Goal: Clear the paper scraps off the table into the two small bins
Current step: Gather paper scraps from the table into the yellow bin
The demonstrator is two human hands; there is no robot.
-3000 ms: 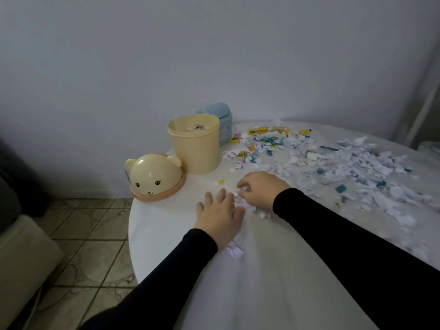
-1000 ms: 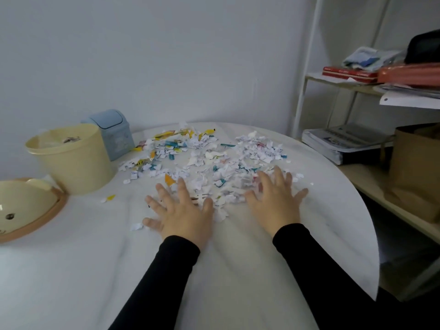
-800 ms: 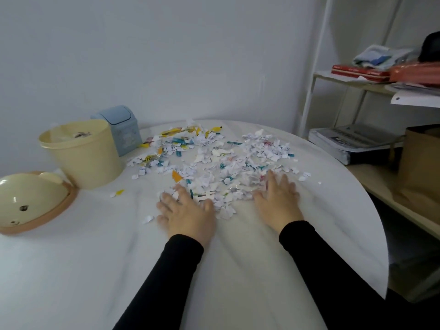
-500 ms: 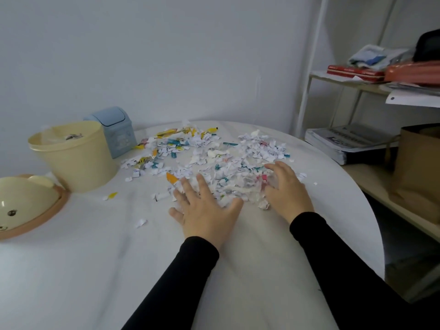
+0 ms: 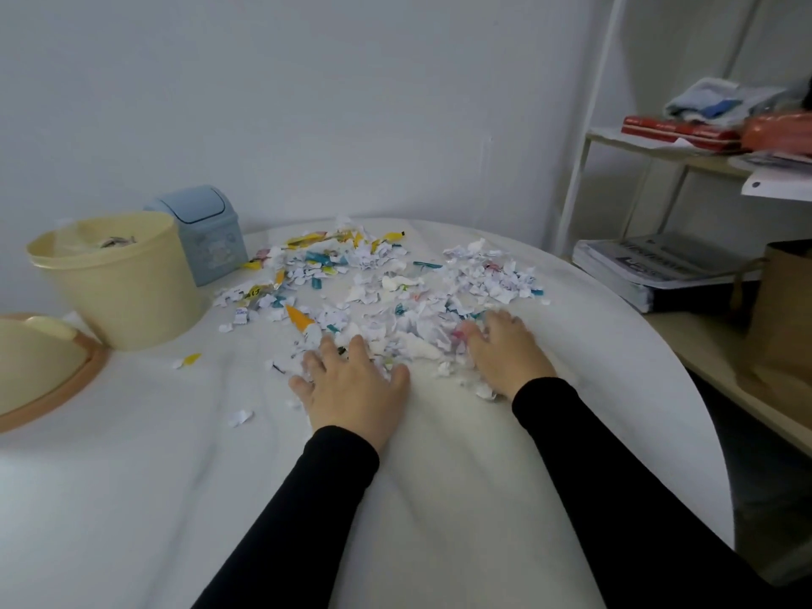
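**Both hands at the near edge of the scrap pile**

Your left hand lies flat on the round white bench, fingers spread and straight. Your right hand rests beside it, fingers loosely curved against the paper scraps, gripping nothing that shows. The scraps lie heaped mid-bench, right of the open yellow bin and the lidded blue bin.

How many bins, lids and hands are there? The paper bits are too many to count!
Bins: 2, the yellow bin and the blue bin
Loose lids: 1, the bear lid
Hands: 2, left hand, right hand
Total: 5
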